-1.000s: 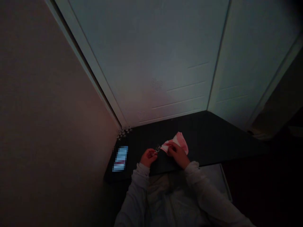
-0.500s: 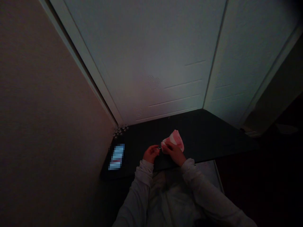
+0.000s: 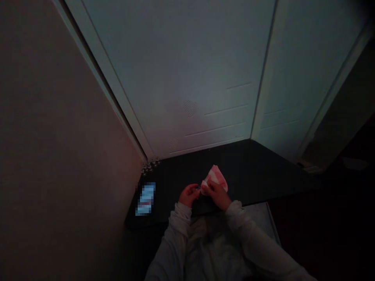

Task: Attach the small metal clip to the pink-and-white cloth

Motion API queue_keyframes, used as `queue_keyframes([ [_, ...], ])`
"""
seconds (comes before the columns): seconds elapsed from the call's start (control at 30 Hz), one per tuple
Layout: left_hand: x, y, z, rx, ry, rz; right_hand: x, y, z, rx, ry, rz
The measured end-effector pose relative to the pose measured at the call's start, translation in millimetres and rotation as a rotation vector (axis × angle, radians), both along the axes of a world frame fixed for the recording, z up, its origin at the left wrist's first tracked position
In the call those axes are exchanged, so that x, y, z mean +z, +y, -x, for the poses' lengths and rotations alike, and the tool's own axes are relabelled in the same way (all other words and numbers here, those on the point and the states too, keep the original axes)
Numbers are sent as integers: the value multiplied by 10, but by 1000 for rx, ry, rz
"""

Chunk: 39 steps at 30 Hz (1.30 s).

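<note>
Above the dark table, my right hand (image 3: 218, 196) grips a small pink-and-white piece of cloth (image 3: 217, 177), perhaps a pouch; its kind is not certain. The cloth's upper part stands up past the fingers. Just to the left, my left hand (image 3: 189, 195) has thumb and fingers drawn together at the cloth's left edge. A small shiny metal-looking piece (image 3: 199, 188) shows between the left fingertips and the cloth. Dim light and the fingers hide its shape.
On the dark table (image 3: 249, 168), several small shiny pieces (image 3: 150, 166) cluster in the far left corner. A lit, pixelated phone-like screen (image 3: 145, 199) lies at the left. White panels (image 3: 181, 70) rise behind the table, and a wall (image 3: 73, 156) borders its left side.
The view has tilted slightly, so everything sits a little lower. My right fingers have shifted on the cloth, which looks more pointed at the top. The left hand stays at its edge.
</note>
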<state>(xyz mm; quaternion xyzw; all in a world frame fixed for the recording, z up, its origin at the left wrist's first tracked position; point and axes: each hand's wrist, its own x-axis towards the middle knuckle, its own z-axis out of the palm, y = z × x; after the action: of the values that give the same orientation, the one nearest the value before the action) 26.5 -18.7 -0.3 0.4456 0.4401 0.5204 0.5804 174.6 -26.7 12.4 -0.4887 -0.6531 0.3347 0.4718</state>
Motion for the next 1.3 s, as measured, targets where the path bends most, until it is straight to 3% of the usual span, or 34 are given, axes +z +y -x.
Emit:
queue_keyframes([
  [0.27,117,-51,-29,58,-189,83,31,12,-23,-12,44,0],
  [0.57,101,-40,-45,122,-133,93,14,38,-25,-42,37,38],
  [0.77,107,-35,-46,95,-101,124,45,13,-13,-100,-2,19],
  [1.3,133,-56,-57,99,-98,84,81,-23,6,-85,-48,46],
])
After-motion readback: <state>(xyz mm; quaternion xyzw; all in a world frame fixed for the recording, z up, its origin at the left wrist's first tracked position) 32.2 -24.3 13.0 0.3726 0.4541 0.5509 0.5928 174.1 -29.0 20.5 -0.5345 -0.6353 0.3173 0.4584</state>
